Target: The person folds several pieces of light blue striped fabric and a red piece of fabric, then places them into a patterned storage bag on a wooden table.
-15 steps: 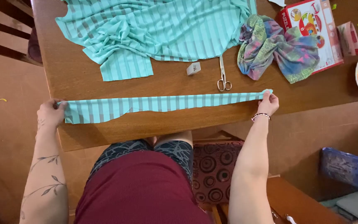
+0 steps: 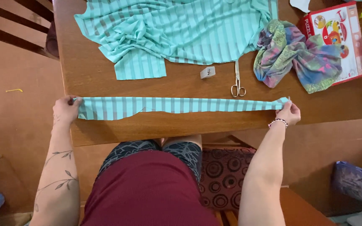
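Two bare hands are in view, the left hand (image 2: 65,109) and the right hand (image 2: 290,113). On the brown wooden table (image 2: 181,127) lie one long teal-striped fabric strip (image 2: 181,105) along the near edge, one larger teal-striped fabric piece (image 2: 177,29), one pair of metal scissors (image 2: 237,81), one small grey block (image 2: 207,72), one crumpled multicoloured cloth (image 2: 298,54) and one red cardboard box (image 2: 340,39) toward the far right corner.

Obscured and cropped items around the bench (image 2: 105,79)

The large striped cloth (image 2: 177,29) runs off the top edge; the puzzle box (image 2: 348,25) is partly covered by a multicoloured scarf (image 2: 298,54); fingertips of both hands are hidden behind the striped strip (image 2: 181,105).
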